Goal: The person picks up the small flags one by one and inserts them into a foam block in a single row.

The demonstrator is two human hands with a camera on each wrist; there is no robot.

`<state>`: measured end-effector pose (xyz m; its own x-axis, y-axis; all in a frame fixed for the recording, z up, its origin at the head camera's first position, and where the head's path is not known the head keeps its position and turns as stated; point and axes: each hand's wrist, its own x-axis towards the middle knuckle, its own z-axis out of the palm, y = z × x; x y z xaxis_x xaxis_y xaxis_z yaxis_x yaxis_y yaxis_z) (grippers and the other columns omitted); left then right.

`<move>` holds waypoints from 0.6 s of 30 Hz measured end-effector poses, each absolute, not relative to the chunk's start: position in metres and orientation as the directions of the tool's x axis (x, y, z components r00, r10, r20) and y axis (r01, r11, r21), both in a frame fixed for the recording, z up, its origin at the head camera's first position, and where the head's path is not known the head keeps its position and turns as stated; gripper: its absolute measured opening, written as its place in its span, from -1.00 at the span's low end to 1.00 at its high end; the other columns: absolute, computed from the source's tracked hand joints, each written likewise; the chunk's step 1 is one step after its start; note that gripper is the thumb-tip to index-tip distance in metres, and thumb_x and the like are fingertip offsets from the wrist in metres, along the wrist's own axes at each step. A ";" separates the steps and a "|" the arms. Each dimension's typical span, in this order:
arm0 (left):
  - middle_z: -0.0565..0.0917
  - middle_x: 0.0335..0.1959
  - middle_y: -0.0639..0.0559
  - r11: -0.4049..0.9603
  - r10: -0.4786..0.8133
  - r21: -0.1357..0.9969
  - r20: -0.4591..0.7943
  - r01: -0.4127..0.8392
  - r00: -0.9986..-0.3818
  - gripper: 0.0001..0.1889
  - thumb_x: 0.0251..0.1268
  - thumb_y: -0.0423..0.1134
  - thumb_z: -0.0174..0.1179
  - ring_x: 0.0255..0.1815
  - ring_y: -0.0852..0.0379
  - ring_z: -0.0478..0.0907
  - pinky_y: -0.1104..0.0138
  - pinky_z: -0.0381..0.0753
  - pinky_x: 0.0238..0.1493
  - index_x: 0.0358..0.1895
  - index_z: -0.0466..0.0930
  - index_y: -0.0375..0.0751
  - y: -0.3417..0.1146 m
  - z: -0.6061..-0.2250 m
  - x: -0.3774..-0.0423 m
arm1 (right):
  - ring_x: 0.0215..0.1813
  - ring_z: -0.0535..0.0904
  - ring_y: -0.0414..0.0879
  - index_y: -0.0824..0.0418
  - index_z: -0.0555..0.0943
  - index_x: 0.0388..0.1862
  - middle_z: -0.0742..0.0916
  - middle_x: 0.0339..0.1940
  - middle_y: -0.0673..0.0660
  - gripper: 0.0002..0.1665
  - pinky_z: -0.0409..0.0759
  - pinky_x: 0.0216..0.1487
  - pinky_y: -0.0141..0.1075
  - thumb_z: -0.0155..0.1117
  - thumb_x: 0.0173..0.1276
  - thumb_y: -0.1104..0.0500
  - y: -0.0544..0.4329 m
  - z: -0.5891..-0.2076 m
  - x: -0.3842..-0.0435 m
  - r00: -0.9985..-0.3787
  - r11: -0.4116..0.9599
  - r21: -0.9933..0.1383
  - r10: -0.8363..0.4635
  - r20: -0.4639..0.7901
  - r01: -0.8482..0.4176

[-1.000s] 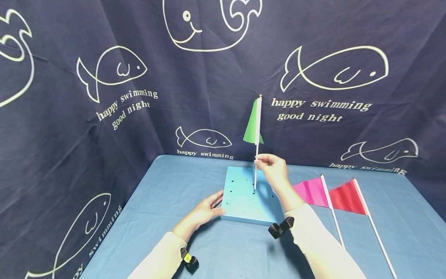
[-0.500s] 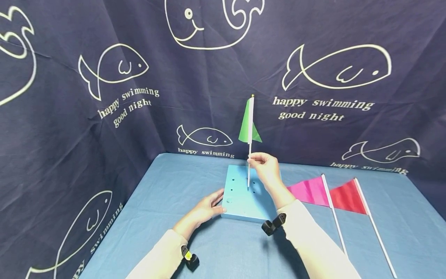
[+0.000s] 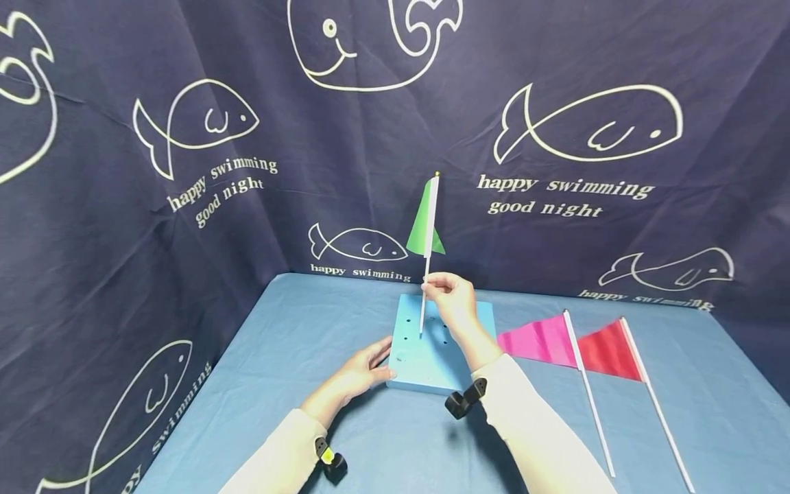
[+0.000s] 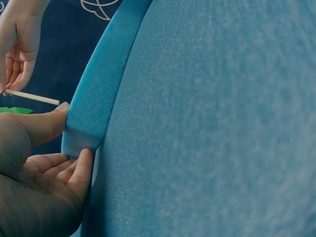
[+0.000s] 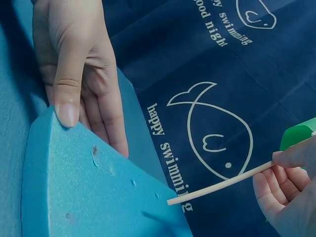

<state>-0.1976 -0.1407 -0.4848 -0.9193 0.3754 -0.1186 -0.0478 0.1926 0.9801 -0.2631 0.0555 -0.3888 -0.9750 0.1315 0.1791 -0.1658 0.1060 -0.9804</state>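
Note:
My right hand pinches the white stick of a small green flag, low on the pole and nearly upright. The stick's bare lower end hangs close over a light-blue foam block with several small holes in its top. At the block's left edge is my left hand. In the left wrist view its thumb lies at the top face of the block and the fingers curl at the underside, gripping the edge. Part of the block's right side is hidden behind my right hand and forearm.
To the right, a pink flag and a red flag lie on the blue tablecloth, their sticks pointing toward the front. A dark-blue fabric backdrop with fish drawings rises behind and at the left.
My right hand has carried the green flag leftward over the foam block, its stick end shifting from the right-hand holes toward the left ones. My left hand stays at the block's edge.

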 end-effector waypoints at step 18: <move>0.18 0.49 -0.32 0.219 0.371 0.974 -0.132 -0.051 -0.919 -0.23 0.28 -0.41 0.22 0.48 -0.23 0.17 0.08 0.39 0.41 0.50 0.05 -0.34 -0.140 -0.484 -0.194 | -0.52 0.63 -0.28 0.46 0.69 -0.22 0.76 -0.41 0.24 -0.82 0.72 -0.34 -0.42 0.37 0.18 0.40 0.044 -0.400 -0.262 -0.979 0.093 -0.982 0.109 0.174 -0.164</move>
